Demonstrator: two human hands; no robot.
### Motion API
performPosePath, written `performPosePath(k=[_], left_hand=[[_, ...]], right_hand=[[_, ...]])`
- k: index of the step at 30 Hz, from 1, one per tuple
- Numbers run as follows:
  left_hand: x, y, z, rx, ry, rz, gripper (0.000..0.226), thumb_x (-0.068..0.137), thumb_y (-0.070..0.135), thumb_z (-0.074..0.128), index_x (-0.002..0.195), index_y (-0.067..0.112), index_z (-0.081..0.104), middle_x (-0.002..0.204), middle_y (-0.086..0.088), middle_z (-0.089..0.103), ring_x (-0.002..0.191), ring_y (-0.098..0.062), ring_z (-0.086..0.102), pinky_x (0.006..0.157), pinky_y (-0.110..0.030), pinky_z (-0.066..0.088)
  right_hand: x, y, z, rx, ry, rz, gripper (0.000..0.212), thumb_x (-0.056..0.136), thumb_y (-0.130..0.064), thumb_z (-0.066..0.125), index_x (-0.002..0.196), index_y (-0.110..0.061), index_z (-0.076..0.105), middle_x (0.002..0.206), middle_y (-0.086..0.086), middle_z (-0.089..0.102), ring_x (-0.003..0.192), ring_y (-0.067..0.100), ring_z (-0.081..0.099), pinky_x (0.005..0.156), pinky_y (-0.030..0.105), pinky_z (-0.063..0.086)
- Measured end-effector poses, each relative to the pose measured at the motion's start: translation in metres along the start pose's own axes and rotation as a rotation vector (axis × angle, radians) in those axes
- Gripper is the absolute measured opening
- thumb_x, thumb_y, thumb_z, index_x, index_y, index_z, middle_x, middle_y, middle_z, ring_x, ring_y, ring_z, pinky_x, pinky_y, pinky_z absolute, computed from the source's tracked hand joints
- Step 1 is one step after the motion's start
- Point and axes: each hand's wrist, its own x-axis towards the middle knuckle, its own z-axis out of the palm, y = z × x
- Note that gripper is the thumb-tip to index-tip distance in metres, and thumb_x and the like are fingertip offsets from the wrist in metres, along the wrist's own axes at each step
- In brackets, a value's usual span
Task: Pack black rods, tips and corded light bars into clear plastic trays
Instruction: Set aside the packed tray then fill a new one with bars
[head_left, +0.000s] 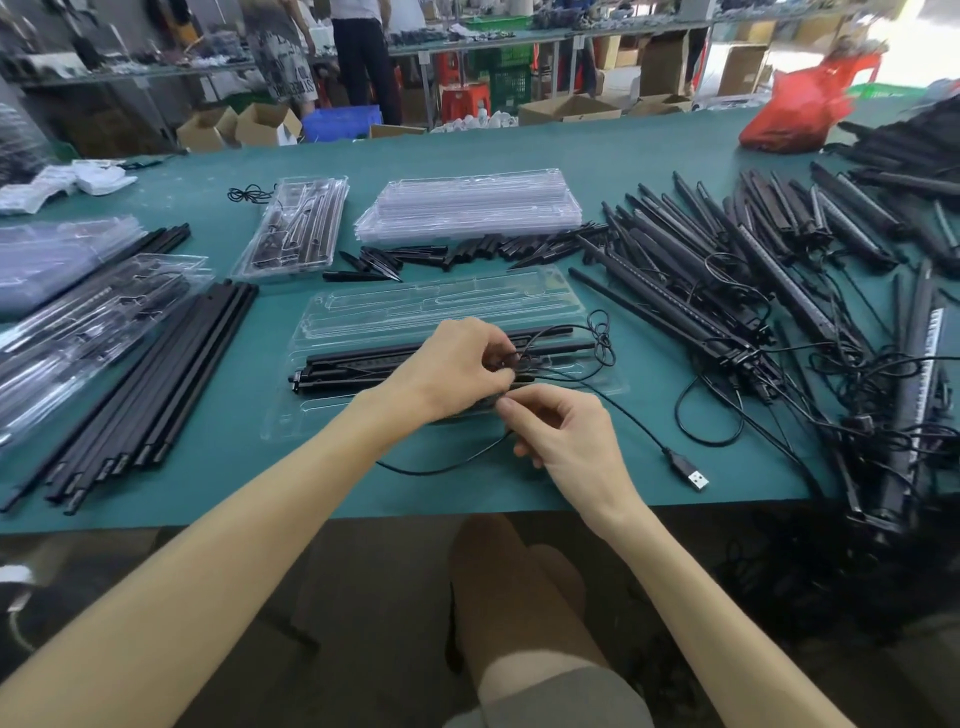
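On the green table (649, 156), the biggest thing we deal with is the tangled pile of light bars (779, 270) on the right. The bars look stiff and light, but their cords are knotted together, so we judge each bar is best lifted by its body and never dragged out by the wire. On the left lie the black rods (156, 374), rigid and probably a bit slick, and easy to take near the middle. The stack of empty trays (467, 202) sits further back. They look thin and springy, so likely to buckle if squeezed, and we would hold them by the rim.

The open tray (441, 301) is right in front of us, with a light bar (374, 361) already lying in its near channels. Our left hand (457, 364) pinches a small gathered coil of the cord (628, 415) over the tray. Our right hand (566, 431), just beside it, has its fingers curled and nips the same wire.

The pointed tips (374, 260) lie loose beyond the tray, small and easily scattered. The cord is limp and springs out of its loops, so it wants holding at the coil. Its plug (693, 475) rests on the table near the edge.
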Motion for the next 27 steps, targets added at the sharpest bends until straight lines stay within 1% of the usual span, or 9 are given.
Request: performPosePath(k=[2, 4, 9, 13, 16, 20, 23, 25, 27], left_hand=[[0.0, -0.001, -0.006, -0.115, 0.057, 0.041, 0.018, 0.088, 0.015, 0.073, 0.106, 0.012, 0.075, 0.09, 0.002, 0.073, 0.075, -0.005, 0.062, 0.075, -0.015, 0.047], [0.0, -0.005, -0.015, -0.286, 0.135, 0.05, 0.016, 0.089, 0.013, 0.075, 0.104, 0.01, 0.074, 0.088, 0.001, 0.072, 0.069, -0.006, 0.062, 0.069, -0.021, 0.051], [0.0, -0.021, -0.039, -0.785, 0.37, -0.143, 0.011, 0.091, 0.009, 0.073, 0.101, 0.008, 0.069, 0.092, -0.006, 0.069, 0.075, -0.013, 0.066, 0.071, -0.031, 0.062], [-0.002, -0.049, -0.052, -1.138, 0.467, -0.391, 0.007, 0.093, 0.008, 0.069, 0.097, 0.002, 0.067, 0.075, -0.003, 0.067, 0.064, -0.012, 0.063, 0.065, -0.024, 0.058], [-0.01, -0.074, -0.056, -1.304, 0.608, -0.48, 0.008, 0.095, 0.001, 0.064, 0.1, -0.005, 0.062, 0.08, -0.008, 0.061, 0.067, -0.017, 0.062, 0.066, -0.024, 0.059], [-0.022, -0.104, -0.058, -1.156, 0.707, -0.579, 0.008, 0.094, -0.002, 0.064, 0.091, -0.002, 0.058, 0.079, -0.011, 0.055, 0.067, -0.022, 0.06, 0.064, -0.025, 0.06], [-0.025, -0.119, -0.062, -0.954, 0.741, -0.662, 0.022, 0.094, -0.003, 0.064, 0.078, 0.006, 0.051, 0.078, -0.012, 0.054, 0.058, -0.021, 0.054, 0.065, -0.025, 0.057], [-0.025, -0.128, -0.068, -0.833, 0.742, -0.717, 0.022, 0.09, -0.008, 0.06, 0.079, 0.008, 0.049, 0.091, -0.014, 0.054, 0.06, -0.017, 0.046, 0.06, -0.021, 0.05], [-0.024, -0.131, -0.076, -0.686, 0.729, -0.819, 0.011, 0.088, -0.007, 0.056, 0.093, 0.001, 0.05, 0.117, -0.014, 0.047, 0.072, -0.016, 0.036, 0.072, -0.025, 0.045]], right_hand=[[0.0, -0.002, 0.001, 0.003, 0.022, 0.003, 0.017, 0.097, -0.031, 0.065, 0.086, -0.024, 0.075, 0.067, -0.002, 0.068, 0.054, 0.008, 0.061, 0.05, 0.022, 0.045], [-0.001, -0.004, 0.002, 0.009, 0.043, 0.011, 0.028, 0.102, -0.036, 0.057, 0.087, -0.021, 0.076, 0.065, -0.001, 0.068, 0.053, 0.008, 0.061, 0.05, 0.02, 0.046], [0.0, -0.006, 0.002, 0.063, 0.05, 0.032, 0.041, 0.104, -0.042, 0.047, 0.091, -0.014, 0.073, 0.072, 0.007, 0.068, 0.061, 0.031, 0.065, 0.054, 0.029, 0.05], [0.0, -0.005, 0.004, 0.034, 0.046, 0.037, 0.036, 0.105, -0.037, 0.049, 0.092, -0.014, 0.072, 0.073, 0.007, 0.068, 0.056, 0.019, 0.061, 0.053, 0.027, 0.05], [-0.001, -0.005, 0.004, 0.002, 0.037, 0.031, 0.031, 0.105, -0.032, 0.05, 0.093, -0.015, 0.072, 0.074, 0.005, 0.068, 0.057, 0.01, 0.061, 0.053, 0.024, 0.048], [-0.002, -0.006, 0.004, -0.028, 0.029, 0.024, 0.028, 0.105, -0.029, 0.05, 0.094, -0.015, 0.073, 0.074, 0.002, 0.068, 0.057, 0.007, 0.061, 0.053, 0.02, 0.048], [-0.002, -0.006, 0.004, -0.035, 0.026, 0.028, 0.027, 0.105, -0.027, 0.051, 0.095, -0.016, 0.073, 0.073, 0.001, 0.069, 0.057, 0.006, 0.061, 0.053, 0.019, 0.048], [-0.003, -0.006, 0.004, -0.038, 0.025, 0.031, 0.026, 0.105, -0.027, 0.051, 0.095, -0.016, 0.073, 0.073, 0.0, 0.069, 0.057, 0.007, 0.061, 0.053, 0.019, 0.047], [-0.003, -0.006, 0.004, -0.046, 0.026, 0.03, 0.025, 0.104, -0.026, 0.052, 0.094, -0.017, 0.073, 0.073, -0.001, 0.069, 0.056, 0.006, 0.061, 0.053, 0.018, 0.047]])
